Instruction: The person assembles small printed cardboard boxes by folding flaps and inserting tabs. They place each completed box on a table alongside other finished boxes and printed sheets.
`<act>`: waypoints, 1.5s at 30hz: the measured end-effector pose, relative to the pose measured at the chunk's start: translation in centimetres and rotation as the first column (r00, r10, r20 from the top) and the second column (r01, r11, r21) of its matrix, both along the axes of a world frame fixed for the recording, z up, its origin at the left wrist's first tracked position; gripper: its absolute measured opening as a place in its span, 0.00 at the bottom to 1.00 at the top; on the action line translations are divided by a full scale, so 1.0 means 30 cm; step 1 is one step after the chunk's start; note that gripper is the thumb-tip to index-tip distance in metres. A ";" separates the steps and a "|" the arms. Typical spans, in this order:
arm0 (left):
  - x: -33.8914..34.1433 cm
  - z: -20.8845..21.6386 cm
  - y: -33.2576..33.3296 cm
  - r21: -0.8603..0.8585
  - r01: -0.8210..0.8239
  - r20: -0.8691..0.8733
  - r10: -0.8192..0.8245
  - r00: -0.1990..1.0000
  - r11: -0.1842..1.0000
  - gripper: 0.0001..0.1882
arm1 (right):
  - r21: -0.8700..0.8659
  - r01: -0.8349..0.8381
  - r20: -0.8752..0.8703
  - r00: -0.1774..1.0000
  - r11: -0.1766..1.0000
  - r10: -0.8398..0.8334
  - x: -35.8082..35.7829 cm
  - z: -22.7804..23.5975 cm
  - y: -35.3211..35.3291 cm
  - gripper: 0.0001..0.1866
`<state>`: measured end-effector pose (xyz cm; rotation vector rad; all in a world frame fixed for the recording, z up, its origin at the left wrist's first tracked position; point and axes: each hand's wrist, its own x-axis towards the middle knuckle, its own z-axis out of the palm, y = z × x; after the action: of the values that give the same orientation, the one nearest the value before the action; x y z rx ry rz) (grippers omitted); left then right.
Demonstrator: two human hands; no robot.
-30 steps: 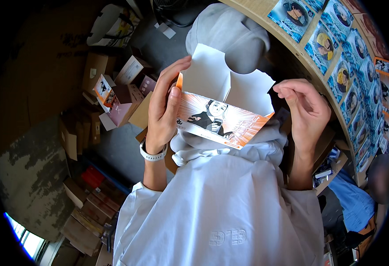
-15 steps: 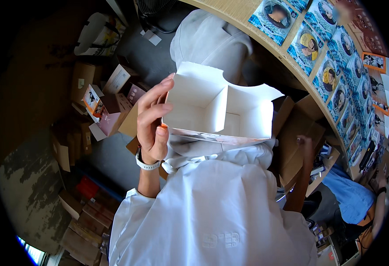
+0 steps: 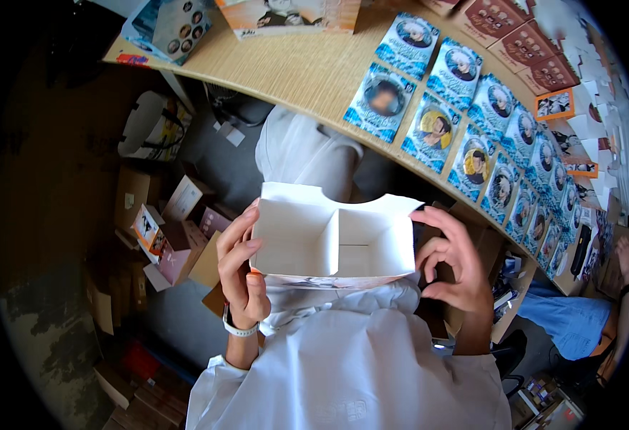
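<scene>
In front of my lap is a white-lined cardboard box (image 3: 299,236), its top facing me and a divider splitting it into two compartments with nothing seen inside. A little orange and printed colour shows along its near outer side. My left hand (image 3: 240,276), with a white-banded watch at the wrist, grips the box's left wall, fingers beyond it and thumb on the near side. At the right wall is my right hand (image 3: 458,261), fingers curved and apart; its index fingertip meets the top right corner, and the thumb is clear of the box.
A wooden table (image 3: 286,72) curves across the far side, bearing rows of blue picture cards (image 3: 429,129), reddish-brown boxes (image 3: 522,46) and an orange-white display box (image 3: 289,16). Opened cartons (image 3: 178,251) crowd the floor at left. Another person's arm (image 3: 621,308) shows at far right.
My right hand has come up from low at the right to the box's right side. The view has shifted so more of the table shows, and the box sits lower and more level.
</scene>
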<state>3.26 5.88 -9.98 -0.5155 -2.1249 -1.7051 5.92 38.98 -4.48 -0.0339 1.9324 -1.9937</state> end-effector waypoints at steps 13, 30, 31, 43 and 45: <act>0.046 -0.022 0.040 0.132 -0.179 -0.021 0.184 0.983 0.975 0.27 | 0.407 -0.116 -0.149 0.970 0.906 0.192 -0.125 0.189 -0.074 0.61; -0.012 0.019 0.069 0.160 0.195 0.069 -0.208 0.976 0.968 0.36 | 0.550 0.676 -0.680 0.704 0.490 -0.207 -0.423 0.427 0.624 0.58; -0.010 0.015 0.065 0.156 0.201 0.080 -0.215 0.973 0.967 0.36 | 0.562 0.667 -0.672 0.713 0.489 -0.201 -0.438 0.416 0.658 0.58; 0.003 0.023 0.055 0.077 0.176 0.095 -0.183 0.979 0.981 0.34 | 0.649 0.738 -0.759 0.609 0.186 0.230 -0.539 0.294 0.592 0.34; 0.004 0.019 0.058 0.077 0.183 0.111 -0.191 0.975 0.980 0.34 | 0.766 0.621 -0.639 0.711 0.166 0.294 -0.562 0.266 0.554 0.22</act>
<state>3.39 7.62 -9.40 -0.6276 -2.1499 -1.9467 -10.94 55.60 3.50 -0.2336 3.5356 -0.2141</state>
